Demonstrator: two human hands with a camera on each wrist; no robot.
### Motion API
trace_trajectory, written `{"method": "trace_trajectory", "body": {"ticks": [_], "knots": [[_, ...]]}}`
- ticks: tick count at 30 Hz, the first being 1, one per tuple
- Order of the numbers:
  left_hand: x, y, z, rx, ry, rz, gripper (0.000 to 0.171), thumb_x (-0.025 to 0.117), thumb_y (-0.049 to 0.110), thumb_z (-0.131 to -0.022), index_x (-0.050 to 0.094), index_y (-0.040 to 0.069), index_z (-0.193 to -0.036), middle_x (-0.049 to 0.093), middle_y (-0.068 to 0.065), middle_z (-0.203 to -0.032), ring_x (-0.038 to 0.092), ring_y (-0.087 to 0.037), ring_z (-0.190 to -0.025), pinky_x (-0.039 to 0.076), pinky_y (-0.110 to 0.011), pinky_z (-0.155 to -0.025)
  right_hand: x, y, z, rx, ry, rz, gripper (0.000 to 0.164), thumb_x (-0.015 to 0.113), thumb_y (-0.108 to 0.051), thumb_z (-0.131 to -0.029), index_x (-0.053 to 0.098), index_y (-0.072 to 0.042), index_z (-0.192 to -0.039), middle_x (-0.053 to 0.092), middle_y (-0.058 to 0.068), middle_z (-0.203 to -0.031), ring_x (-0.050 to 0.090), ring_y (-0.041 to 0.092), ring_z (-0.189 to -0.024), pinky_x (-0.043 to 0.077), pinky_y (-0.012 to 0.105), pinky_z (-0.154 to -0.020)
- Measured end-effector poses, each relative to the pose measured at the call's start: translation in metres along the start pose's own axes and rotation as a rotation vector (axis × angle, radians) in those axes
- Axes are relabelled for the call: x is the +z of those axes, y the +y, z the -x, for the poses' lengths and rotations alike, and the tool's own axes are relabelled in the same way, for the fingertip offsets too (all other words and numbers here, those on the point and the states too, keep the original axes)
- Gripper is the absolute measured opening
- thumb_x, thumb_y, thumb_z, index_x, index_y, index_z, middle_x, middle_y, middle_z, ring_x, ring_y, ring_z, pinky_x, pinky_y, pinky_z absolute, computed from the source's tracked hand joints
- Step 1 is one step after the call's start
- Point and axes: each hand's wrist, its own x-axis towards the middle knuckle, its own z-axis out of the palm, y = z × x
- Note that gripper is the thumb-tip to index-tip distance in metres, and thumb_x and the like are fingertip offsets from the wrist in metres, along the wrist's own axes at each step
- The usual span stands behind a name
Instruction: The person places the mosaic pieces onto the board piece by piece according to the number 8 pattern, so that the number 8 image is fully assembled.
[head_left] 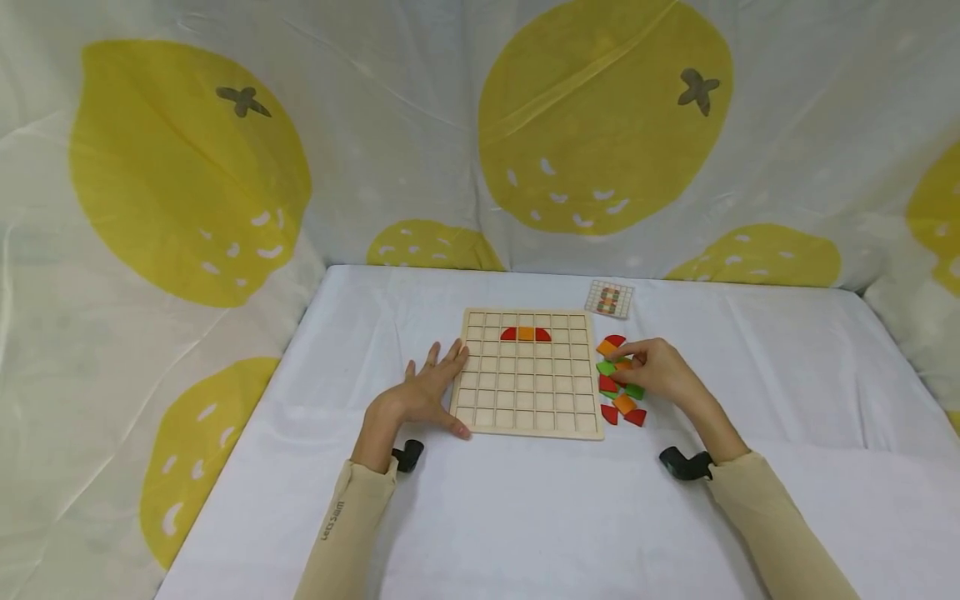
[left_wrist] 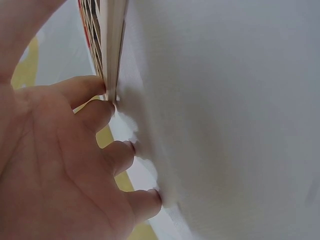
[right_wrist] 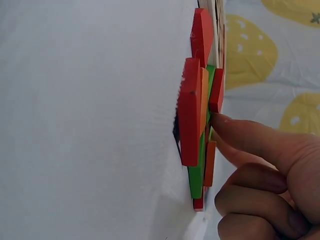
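My left hand braces the left edge of a square wooden grid board, its fingers spread, thumb near the lower left corner. In the left wrist view, two fingers touch the board's rim. On the board, an orange square sits between two red quarter-round pieces. My right hand is over a heap of coloured pieces beside the board, with thumb and index finger among them. Its thumb tip is right at a red piece; the other fingers curl inward. I cannot tell whether a piece is pinched.
A small pattern card lies beyond the board's far right corner. The heap holds several red, green and orange pieces close to the board's right edge. A white cloth covers the table, and a lemon-print curtain hangs behind.
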Motion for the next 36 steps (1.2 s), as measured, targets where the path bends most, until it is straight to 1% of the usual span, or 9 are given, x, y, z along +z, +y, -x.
{"method": "trace_trajectory", "body": {"ticks": [4,8,11,14,19,22,26,29,36], "knots": [[0.0,0.0002,-0.0001,-0.002,0.0,-0.004,0.136,0.096,0.039,-0.069,0.007,0.009,-0.167,-0.007,-0.008,-0.176,-0.015,-0.04,-0.161,-0.006,-0.072,-0.125,0.0004,-0.0026,-0.0005,0.025,-0.007,-0.003,0.029,0.08,-0.021,-0.09,0.076,-0.006,-0.114,0.039,-0.002,-0.061,0.042,0.017,-0.057,0.029,0.025,-0.052],[-0.0006,-0.0008,-0.0009,0.001,-0.001,-0.002,0.137,0.096,0.039,-0.068,0.007,0.009,-0.167,-0.007,-0.007,-0.176,-0.016,-0.04,-0.161,-0.006,-0.072,-0.125,0.0001,-0.0059,0.0005,0.074,-0.013,-0.006,0.03,0.08,-0.023,-0.091,0.073,-0.004,-0.113,0.051,0.0,-0.064,0.051,0.017,-0.061,0.038,0.025,-0.055],[-0.0006,-0.0017,-0.0015,0.002,-0.002,0.001,0.137,0.096,0.039,-0.068,0.006,0.009,-0.167,-0.008,-0.008,-0.176,-0.016,-0.04,-0.16,-0.007,-0.072,-0.125,0.0002,-0.0066,0.0007,0.099,-0.015,-0.011,0.03,0.079,-0.024,-0.091,0.072,-0.004,-0.113,0.058,0.003,-0.067,0.055,0.017,-0.064,0.041,0.025,-0.057],[-0.0004,-0.0021,-0.0023,0.001,-0.002,0.001,0.137,0.096,0.039,-0.068,0.007,0.009,-0.167,-0.008,-0.008,-0.176,-0.016,-0.041,-0.16,-0.007,-0.072,-0.125,0.0007,-0.006,0.0008,0.094,-0.016,-0.019,0.031,0.079,-0.023,-0.092,0.071,-0.003,-0.113,0.061,0.003,-0.068,0.057,0.017,-0.063,0.042,0.025,-0.057],[-0.0002,-0.0016,-0.0023,-0.003,0.0,-0.001,0.137,0.096,0.038,-0.068,0.007,0.009,-0.167,-0.007,-0.008,-0.176,-0.015,-0.041,-0.161,-0.007,-0.072,-0.125,0.0019,-0.0043,0.001,0.059,-0.008,-0.028,0.03,0.079,-0.021,-0.092,0.072,-0.002,-0.114,0.067,0.005,-0.069,0.06,0.016,-0.064,0.044,0.025,-0.058],[0.0002,-0.0019,-0.0016,-0.003,0.002,0.002,0.137,0.097,0.038,-0.068,0.008,0.008,-0.167,-0.007,-0.009,-0.176,-0.014,-0.042,-0.161,-0.006,-0.073,-0.124,0.0029,-0.003,0.0017,0.06,0.014,-0.021,0.031,0.08,-0.023,-0.091,0.073,-0.003,-0.114,0.065,0.004,-0.066,0.059,0.016,-0.062,0.042,0.025,-0.057],[0.0004,-0.0029,-0.0014,0.001,-0.001,0.0,0.136,0.097,0.039,-0.068,0.008,0.008,-0.167,-0.007,-0.009,-0.176,-0.015,-0.042,-0.16,-0.006,-0.073,-0.124,0.0037,-0.0006,0.0022,0.069,0.05,-0.008,0.034,0.081,-0.026,-0.091,0.073,-0.004,-0.115,0.052,0.0,-0.06,0.052,0.016,-0.059,0.037,0.025,-0.055],[0.0004,-0.0034,-0.0017,0.006,-0.002,-0.003,0.136,0.096,0.039,-0.069,0.007,0.008,-0.167,-0.008,-0.009,-0.176,-0.016,-0.041,-0.16,-0.007,-0.073,-0.124,0.0029,0.0005,0.0027,0.077,0.066,-0.003,0.035,0.082,-0.028,-0.089,0.074,-0.005,-0.115,0.044,-0.002,-0.06,0.046,0.017,-0.057,0.034,0.025,-0.053],[-0.0004,-0.003,-0.0017,0.013,-0.001,0.008,0.135,0.096,0.038,-0.07,0.008,0.008,-0.167,-0.007,-0.009,-0.176,-0.016,-0.041,-0.161,-0.007,-0.073,-0.124,0.0002,0.0019,0.0051,0.094,0.089,-0.008,0.033,0.084,-0.026,-0.086,0.077,-0.006,-0.111,0.044,0.0,-0.063,0.046,0.019,-0.061,0.034,0.027,-0.054]]}}
